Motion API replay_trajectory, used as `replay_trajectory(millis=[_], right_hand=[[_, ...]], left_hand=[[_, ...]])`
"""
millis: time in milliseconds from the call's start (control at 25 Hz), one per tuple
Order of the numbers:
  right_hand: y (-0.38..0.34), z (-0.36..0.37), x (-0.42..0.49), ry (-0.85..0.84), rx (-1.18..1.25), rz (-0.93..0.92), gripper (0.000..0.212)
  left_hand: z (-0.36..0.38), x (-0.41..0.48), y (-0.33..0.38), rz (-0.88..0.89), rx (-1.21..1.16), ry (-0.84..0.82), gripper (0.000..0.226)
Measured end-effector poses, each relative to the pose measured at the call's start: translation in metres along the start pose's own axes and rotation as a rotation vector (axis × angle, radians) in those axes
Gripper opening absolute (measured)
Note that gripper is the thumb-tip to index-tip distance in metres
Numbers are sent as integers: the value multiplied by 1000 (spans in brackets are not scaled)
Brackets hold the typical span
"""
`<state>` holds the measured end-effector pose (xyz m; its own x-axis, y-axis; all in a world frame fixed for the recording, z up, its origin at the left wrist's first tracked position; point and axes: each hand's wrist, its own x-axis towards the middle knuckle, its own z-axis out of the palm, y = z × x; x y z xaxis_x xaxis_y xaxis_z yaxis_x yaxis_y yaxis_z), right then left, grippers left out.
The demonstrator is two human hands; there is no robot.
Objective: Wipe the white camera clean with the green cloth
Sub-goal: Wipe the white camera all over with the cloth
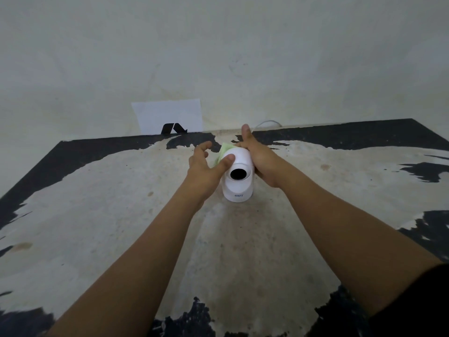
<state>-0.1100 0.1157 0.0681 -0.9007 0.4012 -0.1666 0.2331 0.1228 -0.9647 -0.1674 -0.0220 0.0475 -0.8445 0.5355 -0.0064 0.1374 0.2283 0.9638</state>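
The white camera (239, 183) stands upright on the worn table (121, 215), its round black lens facing me. My left hand (206, 164) rests against the camera's left side with the thumb on its rounded head, fingers spread. A light green cloth (224, 149) shows behind the head, between my two hands. My right hand (261, 159) wraps the camera's right side, thumb pointing up. Which hand pinches the cloth is hidden behind the camera.
A white paper sheet (170, 115) with a black mark leans on the wall at the table's back edge. A thin white cable (267, 122) loops behind my right hand. The table's black coating is peeled away over most of its top.
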Motion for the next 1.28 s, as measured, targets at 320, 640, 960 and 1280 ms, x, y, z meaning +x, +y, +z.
replay_trajectory(millis=[320, 640, 960, 1280], right_hand=[[38, -7, -20, 170, 101, -47, 80], [1, 4, -19, 120, -73, -18, 89], [49, -13, -62, 276, -14, -185, 14], [36, -18, -135, 115, 267, -174, 25]], left_hand=[[4, -3, 1, 48, -33, -36, 63], [6, -6, 0, 71, -58, -10, 63], [18, -12, -4, 123, -63, 100, 51], [18, -71, 9, 305, 38, 178, 34]])
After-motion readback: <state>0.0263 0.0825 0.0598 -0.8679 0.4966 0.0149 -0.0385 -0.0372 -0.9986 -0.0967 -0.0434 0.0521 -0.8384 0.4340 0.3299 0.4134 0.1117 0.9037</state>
